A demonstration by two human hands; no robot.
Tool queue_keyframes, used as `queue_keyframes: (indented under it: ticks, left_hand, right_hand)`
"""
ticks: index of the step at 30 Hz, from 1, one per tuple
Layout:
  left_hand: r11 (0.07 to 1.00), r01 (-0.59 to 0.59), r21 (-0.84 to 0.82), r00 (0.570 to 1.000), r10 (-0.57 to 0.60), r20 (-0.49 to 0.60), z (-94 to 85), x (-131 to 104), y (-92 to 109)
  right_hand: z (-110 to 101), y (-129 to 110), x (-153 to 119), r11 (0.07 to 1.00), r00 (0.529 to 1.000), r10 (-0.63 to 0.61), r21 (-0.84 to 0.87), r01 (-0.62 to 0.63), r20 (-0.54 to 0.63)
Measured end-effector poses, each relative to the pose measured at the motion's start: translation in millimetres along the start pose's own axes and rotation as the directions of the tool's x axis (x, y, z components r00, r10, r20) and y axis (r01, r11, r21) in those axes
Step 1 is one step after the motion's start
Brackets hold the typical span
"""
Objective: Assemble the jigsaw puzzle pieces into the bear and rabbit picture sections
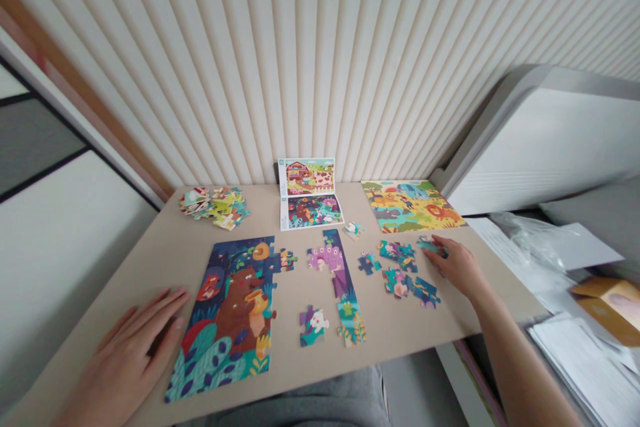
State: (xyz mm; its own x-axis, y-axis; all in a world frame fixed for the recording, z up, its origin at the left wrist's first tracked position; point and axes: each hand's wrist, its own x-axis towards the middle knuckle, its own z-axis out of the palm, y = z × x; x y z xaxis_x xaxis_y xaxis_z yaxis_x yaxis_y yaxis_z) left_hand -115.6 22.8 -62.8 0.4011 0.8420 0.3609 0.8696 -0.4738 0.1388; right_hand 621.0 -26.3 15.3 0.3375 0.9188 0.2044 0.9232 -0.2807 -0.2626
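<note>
My left hand (135, 340) lies flat on the table, fingers stretched out, beside the joined puzzle section with a brown bear (240, 307). At the right, my right hand (455, 265) has its fingers closed on a teal puzzle piece (429, 247), partly hidden by them. Just left of that hand lie several loose dark puzzle pieces (397, 253). A joined strip with a purple creature and a green frog (345, 283) stands apart from the bear section. Between them sit a piece with a white rabbit (314, 325) and a small piece (286, 259) near the bear section's edge.
A folded picture sheet (313, 212) leans against the pleated wall (305, 67), with one pale piece (353, 230) nearby. A heap of other pieces (215, 205) is at the back left. An assembled animal puzzle (410, 205) lies back right. Papers (580, 360) and an orange box (613, 307) lie beyond the table's right edge.
</note>
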Motion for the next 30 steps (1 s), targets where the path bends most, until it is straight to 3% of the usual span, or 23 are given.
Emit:
queue_keyframes:
  ticks: [3,5,6,8,10,12,14,16,18,23,30]
  left_hand:
    - [1.000,0.015,0.003,0.999,-0.015,0.038,-6.8,1,7]
    - [1.000,0.014,0.003,0.999,-0.014,0.044,-10.7,2,12]
    - [1.000,0.014,0.005,0.999,-0.015,0.044,-12.2,3,14]
    - [1.000,0.020,0.012,0.999,-0.020,0.045,-14.4,4,17]
    - [1.000,0.029,0.013,0.998,-0.029,0.047,-15.8,5,19]
    - [0.999,0.035,0.012,0.998,-0.036,0.046,-16.8,6,22]
    - [0.999,0.039,0.013,0.998,-0.040,0.046,-17.7,7,24]
    - [0.999,0.042,0.017,0.998,-0.043,0.055,-18.4,8,26]
    - [0.999,0.044,0.015,0.997,-0.045,0.063,-18.9,8,27]
    - [0.998,0.060,-0.002,0.997,-0.060,0.057,-20.9,10,31]
    - [0.998,0.070,-0.008,0.996,-0.069,0.055,-24.7,11,36]
  right_hand:
    - [-7,-7,-2,1.000,0.999,0.029,0.002,-0.029,-0.038]
    - [-13,-23,-10,0.999,0.995,0.028,0.026,-0.026,-0.090]
    - [-14,-37,-17,0.998,0.992,0.005,0.059,0.003,-0.124]
    - [-16,-73,-34,0.963,0.974,-0.209,0.157,0.221,-0.089]
    - [-15,-118,-54,0.851,0.882,-0.470,0.274,0.448,0.019]
    - [-12,-160,-69,0.741,0.768,-0.633,0.362,0.565,0.097]
    - [-8,-192,-76,0.669,0.692,-0.712,0.414,0.617,0.119]
    - [-1,-212,-75,0.630,0.654,-0.747,0.438,0.642,0.116]
    - [5,-221,-71,0.634,0.663,-0.742,0.418,0.651,0.093]
    - [9,-228,-76,0.748,0.769,-0.635,0.304,0.590,0.071]
    - [3,-239,-97,0.775,0.767,-0.625,0.227,0.590,0.145]
